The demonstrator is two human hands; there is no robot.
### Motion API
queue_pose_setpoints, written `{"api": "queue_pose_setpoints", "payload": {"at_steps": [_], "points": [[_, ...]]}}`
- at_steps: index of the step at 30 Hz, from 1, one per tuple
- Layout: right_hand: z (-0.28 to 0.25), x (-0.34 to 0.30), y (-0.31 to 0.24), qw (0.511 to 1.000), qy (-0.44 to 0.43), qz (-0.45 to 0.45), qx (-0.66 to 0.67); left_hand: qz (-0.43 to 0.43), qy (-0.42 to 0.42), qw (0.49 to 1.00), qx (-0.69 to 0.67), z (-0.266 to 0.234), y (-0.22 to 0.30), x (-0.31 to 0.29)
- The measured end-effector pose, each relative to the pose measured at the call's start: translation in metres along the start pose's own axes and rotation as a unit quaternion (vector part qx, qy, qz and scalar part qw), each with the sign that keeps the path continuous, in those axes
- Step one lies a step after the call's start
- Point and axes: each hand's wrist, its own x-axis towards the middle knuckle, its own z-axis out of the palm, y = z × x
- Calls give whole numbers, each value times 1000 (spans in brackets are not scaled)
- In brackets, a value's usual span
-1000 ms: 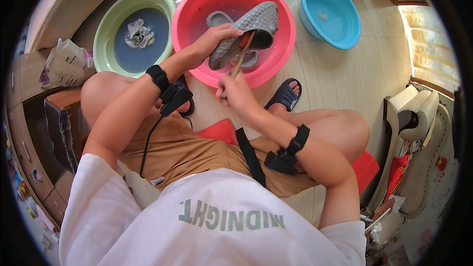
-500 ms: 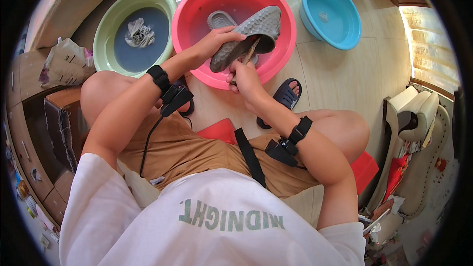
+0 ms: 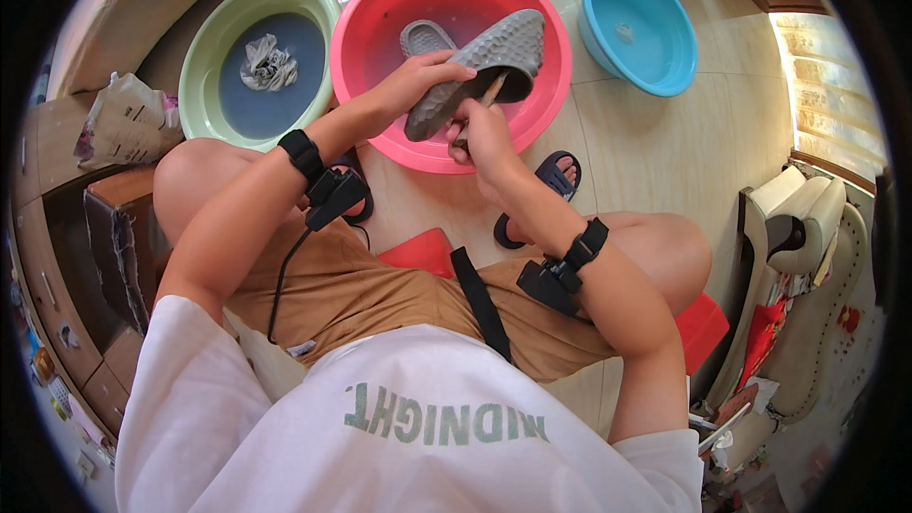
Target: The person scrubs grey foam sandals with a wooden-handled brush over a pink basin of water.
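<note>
Holding a grey dimpled shoe [image 3: 484, 49] in the left hand [image 3: 424, 76] above a pink basin [image 3: 549, 85] on the floor [image 3: 655, 138], over its middle and near rim. Slanting the shoe's long axis diagonally — from the end nearer the body, at left by the near rim, to the other end, pointing toward the basin's far right edge. Turning the dark opening toward the right hand [image 3: 483, 133]. Bending the left fingers over the shoe's side, close by that opening. Gripping a wooden handle [image 3: 493, 92] in the right hand, with fingers curled round it; aiming it up and slightly rightward into the opening, hiding the tip from view. Facing also a second grey shoe [image 3: 425, 38] in the pink basin, partly covered by the first. Sitting with a green basin [image 3: 211, 33] just beside the pink one's left rim — a grey cloth [image 3: 269, 65] in its water — and a blue basin [image 3: 597, 28] apart from the right rim.
</note>
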Motion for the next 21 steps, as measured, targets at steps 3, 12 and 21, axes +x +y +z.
{"api": "queue_pose_setpoints", "payload": {"at_steps": [3,12,21], "points": [[17,-20,9,999,-32,-19,-21,67,24,996,45,-3,-7,7],[34,-60,38,994,-81,42,-67,4,65,996,56,-22,-4,10],[5,-2,-3,999,10,-29,20,74,42,996,36,-9,2,7]]}}
